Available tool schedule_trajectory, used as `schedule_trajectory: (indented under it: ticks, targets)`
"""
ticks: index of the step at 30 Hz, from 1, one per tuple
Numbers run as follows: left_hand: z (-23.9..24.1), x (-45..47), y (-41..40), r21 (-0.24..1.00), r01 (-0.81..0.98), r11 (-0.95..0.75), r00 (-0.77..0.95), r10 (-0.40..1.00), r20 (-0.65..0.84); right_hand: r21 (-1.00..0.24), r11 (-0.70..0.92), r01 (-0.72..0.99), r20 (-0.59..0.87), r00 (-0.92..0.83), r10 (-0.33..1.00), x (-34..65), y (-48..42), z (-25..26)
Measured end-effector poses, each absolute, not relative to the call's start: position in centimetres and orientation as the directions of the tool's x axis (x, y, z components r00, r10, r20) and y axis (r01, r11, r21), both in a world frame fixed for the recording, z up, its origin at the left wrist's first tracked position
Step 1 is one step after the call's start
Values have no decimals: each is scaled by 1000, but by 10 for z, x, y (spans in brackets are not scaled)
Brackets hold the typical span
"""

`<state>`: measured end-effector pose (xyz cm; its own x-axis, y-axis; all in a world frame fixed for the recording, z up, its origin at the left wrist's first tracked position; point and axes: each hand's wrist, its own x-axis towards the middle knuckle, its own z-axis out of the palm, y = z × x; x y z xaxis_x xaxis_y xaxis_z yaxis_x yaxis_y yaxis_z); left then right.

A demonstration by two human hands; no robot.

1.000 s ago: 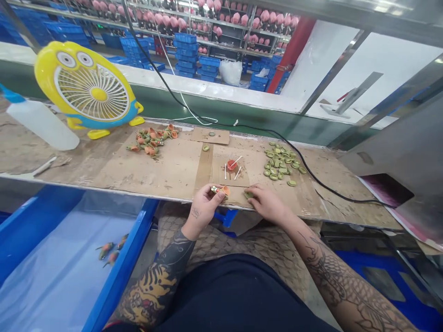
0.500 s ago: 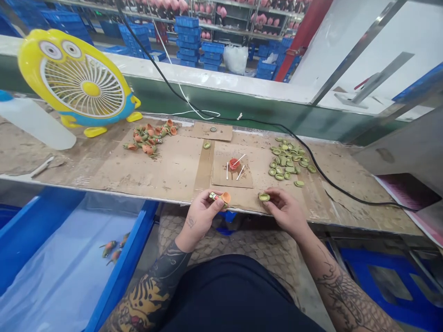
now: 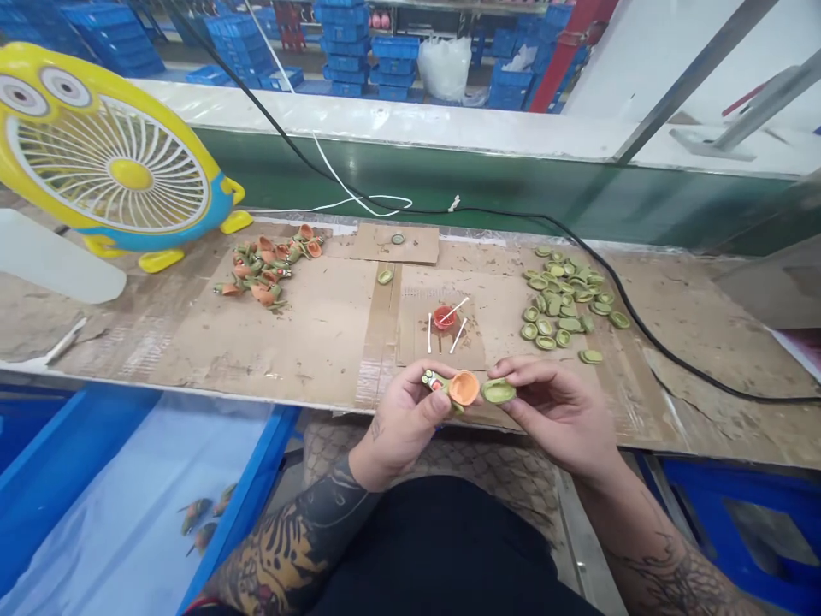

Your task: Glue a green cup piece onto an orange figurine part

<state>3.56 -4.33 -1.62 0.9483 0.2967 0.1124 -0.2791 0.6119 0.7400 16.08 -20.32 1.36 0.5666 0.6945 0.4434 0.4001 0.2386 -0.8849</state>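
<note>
Head view: the left hand (image 3: 401, 419) pinches a small orange-and-green toy part (image 3: 452, 387) between thumb and fingers, its orange cup facing up. The right hand (image 3: 558, 406) pinches a green cap (image 3: 499, 391) at its fingertips, just beside the orange cup and almost touching it. Both hands hover over the near edge of the cardboard-covered bench (image 3: 308, 334).

Half a second ago the hands were apart, with the cap held low by the bench edge; a second ago the right hand was flat on the cardboard over a cap. So the cap has been picked up and brought to the toy part, and the two pieces now look lined up to meet.

Beyond the hands sit a red dish (image 3: 444, 316) with white swabs (image 3: 452, 310), a heap of green caps (image 3: 564, 299) to the right, and a heap of toy parts (image 3: 266, 265) to the left. A yellow fan (image 3: 109, 162) stands far left. A few pieces lie in the blue bin (image 3: 250, 505) below.
</note>
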Motion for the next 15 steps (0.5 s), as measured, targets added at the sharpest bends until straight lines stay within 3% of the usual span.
schedule_trajectory:
  ticks: [7, 15]
  targets:
    - [-25, 35, -40, 759, -292, 582, 929, 362, 80, -920, 260, 293, 387, 580, 717, 153, -185, 7]
    - [-35, 26, -33, 810, -385, 442, 871, 464, 161, -917, 309, -253, 93, 618, 781, 141, -170, -2]
